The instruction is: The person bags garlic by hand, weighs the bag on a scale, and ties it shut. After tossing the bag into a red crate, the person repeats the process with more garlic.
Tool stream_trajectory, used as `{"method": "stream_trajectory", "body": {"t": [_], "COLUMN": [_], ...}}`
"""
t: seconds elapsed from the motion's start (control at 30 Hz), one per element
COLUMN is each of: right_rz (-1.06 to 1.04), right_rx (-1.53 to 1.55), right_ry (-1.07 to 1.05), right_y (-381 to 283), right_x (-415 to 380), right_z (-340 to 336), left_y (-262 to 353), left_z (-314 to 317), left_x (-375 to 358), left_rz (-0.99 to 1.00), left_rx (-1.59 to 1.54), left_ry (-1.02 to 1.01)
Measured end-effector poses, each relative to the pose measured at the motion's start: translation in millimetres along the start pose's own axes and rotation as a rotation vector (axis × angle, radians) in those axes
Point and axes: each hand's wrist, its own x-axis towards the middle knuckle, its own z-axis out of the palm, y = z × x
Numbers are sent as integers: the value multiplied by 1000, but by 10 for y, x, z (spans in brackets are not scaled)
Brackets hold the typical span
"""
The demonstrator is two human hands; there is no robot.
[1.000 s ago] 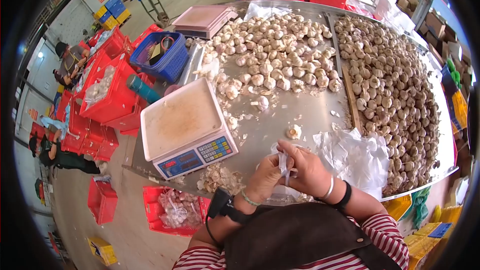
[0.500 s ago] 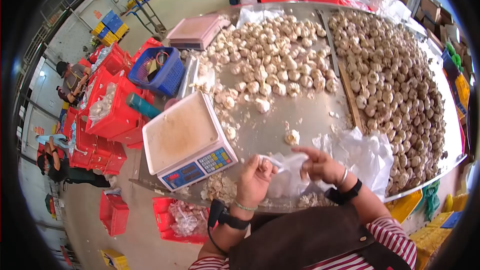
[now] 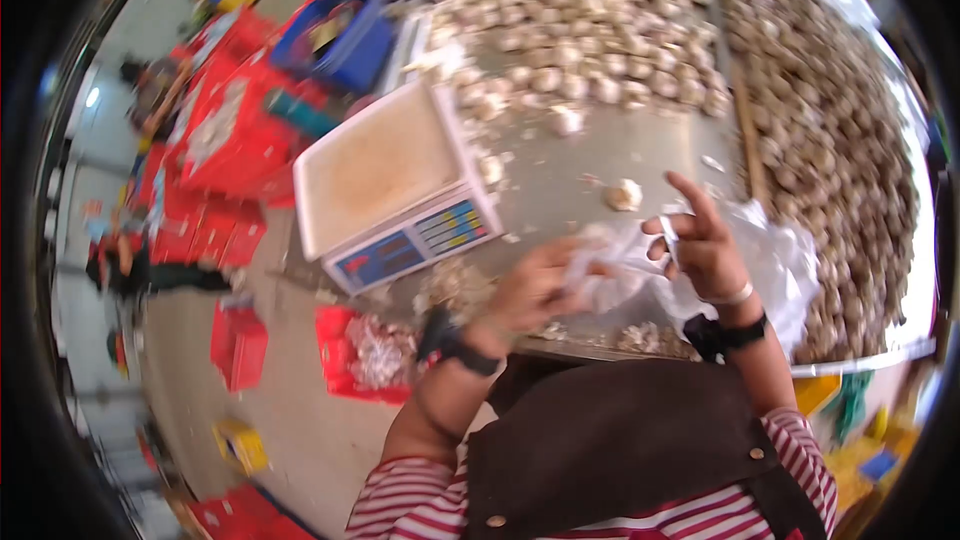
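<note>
Between my hands stretches a thin, clear white plastic bag (image 3: 622, 258), slightly blurred. My left hand (image 3: 540, 290) has its fingers closed on the bag's left side. At the other side my right hand (image 3: 705, 248) pinches a white strip of the bag's edge between thumb and fingers, while its index finger points outward. One garlic bulb (image 3: 625, 195) lies alone on the metal table (image 3: 560, 175), just beyond the bag. More plastic bags (image 3: 775, 255) lie heaped beside my right wrist. To the left of my left hand stands a digital scale (image 3: 385, 180) with a bare, stained pan.
Pale garlic bulbs (image 3: 590, 30) cover the far table; a wooden divider (image 3: 748, 130) separates them from a darker garlic pile (image 3: 840, 160). A blue basket (image 3: 335, 40) and red crates (image 3: 235, 130) stand left. Below the table edge sits a red crate (image 3: 335, 355) holding bagged garlic. Two people are further left.
My view has tipped downward, so the table appears higher. My hands have spread apart, drawing the plastic bag out between them, and my right hand has lifted with its index finger extended.
</note>
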Motion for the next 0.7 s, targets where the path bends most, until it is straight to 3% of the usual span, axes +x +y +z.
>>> {"method": "stream_trajectory", "body": {"t": [0.03, 0.1, 0.2, 0.27, 0.33, 0.37, 0.47, 0.53, 0.57, 0.6, 0.67, 0.7], "right_rz": [-60, -99, -184, -165, -151, -139, 213, 177, 142, 187, 97, 69], "right_rx": [-241, -377, -733, -469, 252, 246, -357, -379, -272, -381, -351, -284], "right_ry": [16, -88, -128, 94, 202, 184, 95, 112, 105, 110, 37, -51], "right_y": [-15, 112, 431, 463, 407, 403, 409, 367, 200, 147, 250, 173], "right_x": [3, -4, -100, -153, -11, -8, -28, 115, 153, 177, 316, 355], "right_z": [178, 351, 308, 14, -613, -558, -269, -830, -821, -612, -403, -142], "left_y": [-34, -165, -377, -358, -500, -603, -454, -303, -383, -386, -418, -365], "left_z": [196, 343, 152, 14, -321, -422, -255, -358, -628, -661, -710, -629], "left_x": [134, 376, 610, 518, 505, 554, 321, 88, 81, 78, 63, -34], "left_rz": [-9, 152, 288, 145, 214, 267, 350, 83, 85, 107, 333, 385], "left_rx": [21, -37, -210, -376, -483, -565, -725, -52, 162, 159, 826, 743], "left_ry": [37, 70, 201, 342, 428, 379, 357, 172, 303, 316, 648, 682]}}
